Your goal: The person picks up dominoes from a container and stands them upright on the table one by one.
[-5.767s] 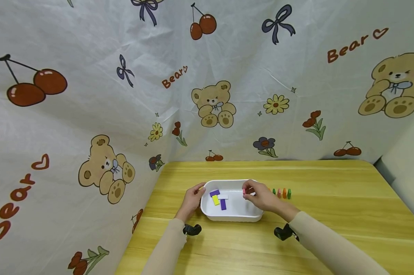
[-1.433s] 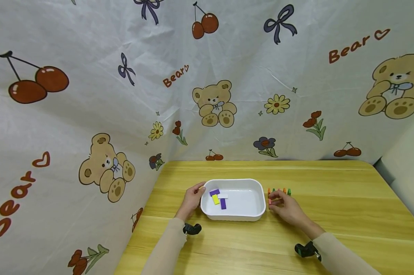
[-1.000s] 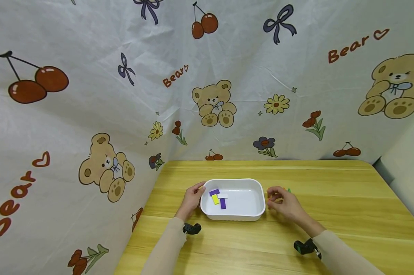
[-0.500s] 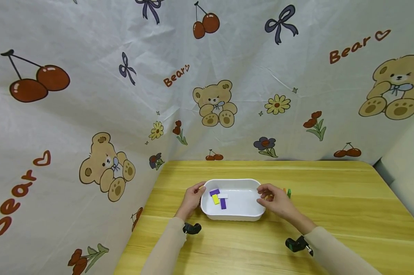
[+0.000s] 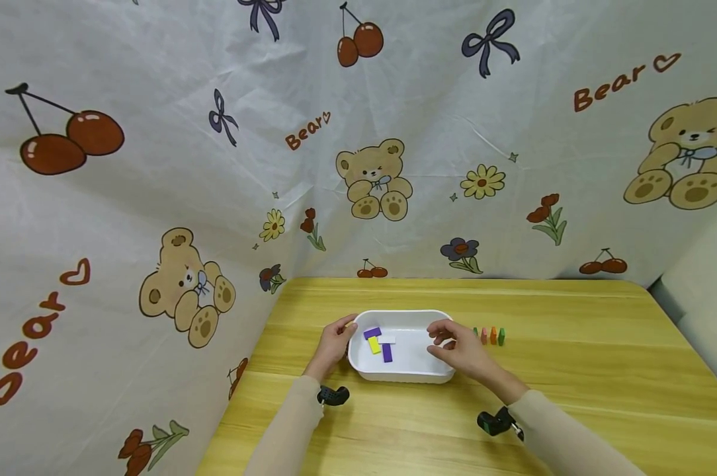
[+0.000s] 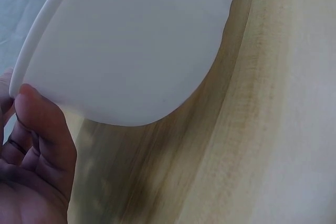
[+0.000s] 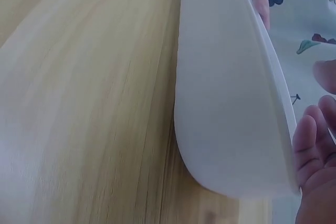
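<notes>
A white plastic tub [image 5: 406, 377] sits on the wooden table. My left hand [image 5: 331, 345] grips its left rim, the thumb pressed to the edge in the left wrist view. Inside the tub lie two purple blocks, one a purple block [image 5: 387, 353] near the front, with a yellow block [image 5: 374, 345] and a white block [image 5: 387, 340]. Over the tub's right side hovers my right hand [image 5: 465, 349], fingers bent loosely. Its thumb [image 7: 326, 76] and fingers stand apart in the right wrist view, with nothing seen between them.
Right of the tub several small blocks stand upright in a row, including a pink block [image 5: 484, 336], an orange block [image 5: 493, 336] and a green block [image 5: 501, 337]; my right hand covers the row's left end. A bear-print cloth [image 5: 430, 119] hangs behind the table.
About six seconds ago my right hand held a pink block over the tub. It was later at the row on the right, and has since moved left over the tub. My left hand stays put.
</notes>
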A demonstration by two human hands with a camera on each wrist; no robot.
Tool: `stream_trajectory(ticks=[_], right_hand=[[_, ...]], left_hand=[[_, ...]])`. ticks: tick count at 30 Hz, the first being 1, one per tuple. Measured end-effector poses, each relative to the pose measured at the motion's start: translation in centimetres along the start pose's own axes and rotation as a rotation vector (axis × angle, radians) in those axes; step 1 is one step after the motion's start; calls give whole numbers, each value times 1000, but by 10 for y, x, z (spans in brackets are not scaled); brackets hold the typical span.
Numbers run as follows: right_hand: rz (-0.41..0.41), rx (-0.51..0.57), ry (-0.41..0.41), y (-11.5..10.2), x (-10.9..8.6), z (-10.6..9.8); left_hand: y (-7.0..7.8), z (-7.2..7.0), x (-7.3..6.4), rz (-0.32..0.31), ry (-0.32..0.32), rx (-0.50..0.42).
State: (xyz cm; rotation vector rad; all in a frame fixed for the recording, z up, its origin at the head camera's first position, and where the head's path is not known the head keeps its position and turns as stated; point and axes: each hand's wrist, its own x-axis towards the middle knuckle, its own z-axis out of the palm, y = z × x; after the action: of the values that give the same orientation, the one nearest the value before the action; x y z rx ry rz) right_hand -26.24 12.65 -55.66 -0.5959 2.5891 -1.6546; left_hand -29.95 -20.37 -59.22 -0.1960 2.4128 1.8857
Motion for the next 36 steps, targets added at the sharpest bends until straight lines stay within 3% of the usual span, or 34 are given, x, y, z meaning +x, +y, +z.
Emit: stream_trajectory(ticks=[16,36], right_hand=[[45,-39,-41,-13,10,27],[32,-62,-74,-9,38,47]], left_hand=[[1,0,-2,5,-1,-10],[2,1,-2,-6,-4,2]])
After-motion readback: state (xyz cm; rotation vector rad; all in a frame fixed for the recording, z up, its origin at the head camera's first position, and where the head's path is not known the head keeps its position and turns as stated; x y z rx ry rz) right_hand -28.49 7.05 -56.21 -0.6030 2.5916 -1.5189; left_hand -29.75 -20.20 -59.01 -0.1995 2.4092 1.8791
